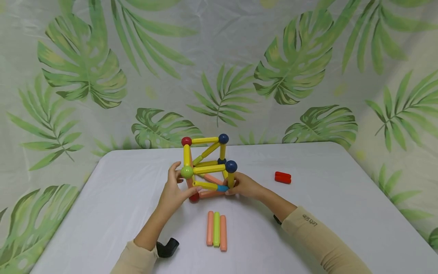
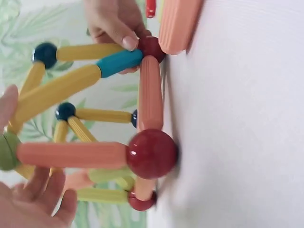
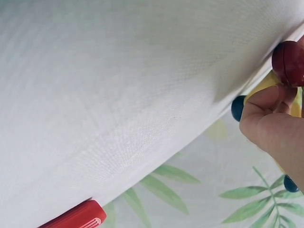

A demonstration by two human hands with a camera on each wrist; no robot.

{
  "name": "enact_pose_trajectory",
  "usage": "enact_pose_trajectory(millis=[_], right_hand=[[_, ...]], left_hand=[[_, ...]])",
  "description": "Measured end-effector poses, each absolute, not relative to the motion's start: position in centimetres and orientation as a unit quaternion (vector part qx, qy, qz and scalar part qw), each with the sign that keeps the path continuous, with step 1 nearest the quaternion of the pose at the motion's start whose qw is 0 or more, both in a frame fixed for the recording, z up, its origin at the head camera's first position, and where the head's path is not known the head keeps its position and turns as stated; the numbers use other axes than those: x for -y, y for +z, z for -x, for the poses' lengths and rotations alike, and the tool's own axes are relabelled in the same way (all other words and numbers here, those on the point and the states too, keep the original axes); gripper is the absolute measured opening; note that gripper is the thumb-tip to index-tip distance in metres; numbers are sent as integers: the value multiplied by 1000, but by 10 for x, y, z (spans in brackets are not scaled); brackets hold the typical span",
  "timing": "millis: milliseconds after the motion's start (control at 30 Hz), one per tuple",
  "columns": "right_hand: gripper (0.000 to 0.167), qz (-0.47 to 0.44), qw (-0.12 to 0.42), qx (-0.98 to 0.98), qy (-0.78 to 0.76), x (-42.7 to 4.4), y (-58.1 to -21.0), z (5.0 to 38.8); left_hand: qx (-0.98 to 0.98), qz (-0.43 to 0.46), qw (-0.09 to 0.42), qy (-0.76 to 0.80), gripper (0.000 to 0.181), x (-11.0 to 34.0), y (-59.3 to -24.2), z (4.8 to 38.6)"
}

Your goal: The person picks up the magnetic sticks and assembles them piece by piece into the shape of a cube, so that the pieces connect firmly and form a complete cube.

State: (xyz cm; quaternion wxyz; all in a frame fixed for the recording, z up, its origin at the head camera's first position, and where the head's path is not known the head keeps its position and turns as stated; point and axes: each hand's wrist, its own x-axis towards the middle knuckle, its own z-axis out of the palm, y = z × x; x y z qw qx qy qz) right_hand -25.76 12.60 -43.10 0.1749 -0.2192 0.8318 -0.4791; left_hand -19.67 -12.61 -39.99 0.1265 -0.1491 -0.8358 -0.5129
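Note:
A box-shaped frame of magnetic building sticks and balls stands on the white table. My left hand holds its left side near the green ball, thumb by the end of a slanting yellow stick and fingers behind a salmon stick. That slanting stick has a blue end, which meets a red ball at the lower right corner. There my right hand pinches the blue end by the ball. In the right wrist view its fingers partly hide the joint at the red ball.
Two salmon sticks and a light green stick lie side by side in front of the frame. Short red pieces lie to the right. A black curved piece is by the left wrist. Behind the table hangs a leaf-patterned cloth.

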Motion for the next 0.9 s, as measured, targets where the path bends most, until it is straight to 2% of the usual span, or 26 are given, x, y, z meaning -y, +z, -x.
enact_pose_trajectory(millis=[67, 133, 200, 267, 367, 567, 900], right_hand=[[26, 216, 175, -835, -474, -126, -431, 258], [26, 215, 173, -837, -473, -126, -431, 258], [26, 216, 169, -836, -475, -126, -430, 258], [25, 217, 165, -836, -476, -127, -430, 258], [25, 218, 165, -834, -479, -126, -429, 257], [26, 215, 162, -838, -475, -125, -429, 258], [27, 202, 169, -841, -472, -125, -427, 252]], left_hand=[[819, 123, 55, -558, 71, 127, -396, 199], [803, 110, 12, -586, 52, 127, -393, 201], [790, 107, -5, -604, 39, 127, -394, 205], [781, 108, -6, -615, 34, 128, -402, 212], [762, 117, -1, -637, 34, 130, -415, 223], [757, 125, -6, -642, 34, 129, -417, 225], [865, 118, 15, -488, 46, 136, -416, 223]])
